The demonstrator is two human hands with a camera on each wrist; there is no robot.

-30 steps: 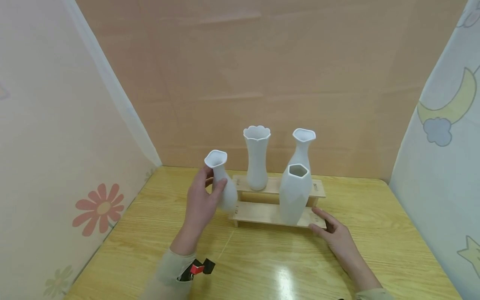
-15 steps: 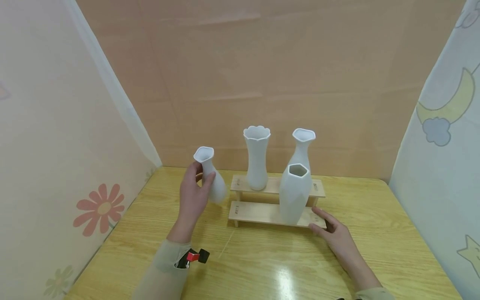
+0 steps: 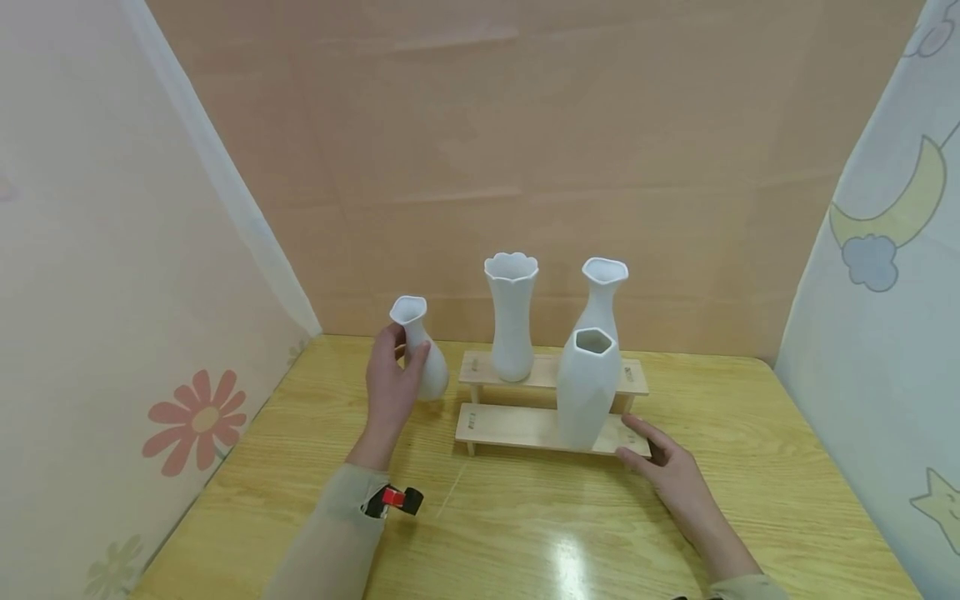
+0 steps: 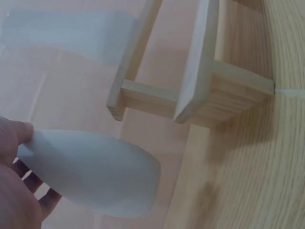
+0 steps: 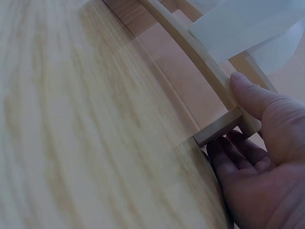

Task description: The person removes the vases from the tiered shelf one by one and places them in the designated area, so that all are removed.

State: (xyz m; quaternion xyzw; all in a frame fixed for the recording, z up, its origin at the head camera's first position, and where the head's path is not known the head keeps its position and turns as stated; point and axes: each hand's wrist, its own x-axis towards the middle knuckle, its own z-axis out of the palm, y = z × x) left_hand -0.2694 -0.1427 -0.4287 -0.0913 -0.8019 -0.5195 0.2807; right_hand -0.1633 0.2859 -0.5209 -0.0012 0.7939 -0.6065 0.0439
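Note:
My left hand [image 3: 392, 387] grips a white narrow-necked vase [image 3: 432, 373] by its neck, left of a two-step wooden stand [image 3: 510, 423]. In the left wrist view the body of this vase [image 4: 97, 171] hangs off the table beside the stand's end [image 4: 143, 98]. My right hand [image 3: 675, 479] pinches the right end of the lower step; in the right wrist view its thumb lies on the board [image 5: 214, 83] and its fingers curl beneath. A scalloped vase [image 3: 513, 321] stands at the upper step's left, a flared vase [image 3: 602, 292] at its right, and a faceted vase [image 3: 587, 392] on the lower step.
The wooden table [image 3: 525, 525] spreads around the stand. An orange-brown backdrop [image 3: 480, 167] rises behind it. Pale printed sheets flank the table, one with a red flower [image 3: 204, 419] at the left and one with a moon [image 3: 911, 208] at the right.
My left hand has moved left with the held vase, away from the stand, then shifted only slightly. The right hand stays at the stand's end. The head view has shifted a little.

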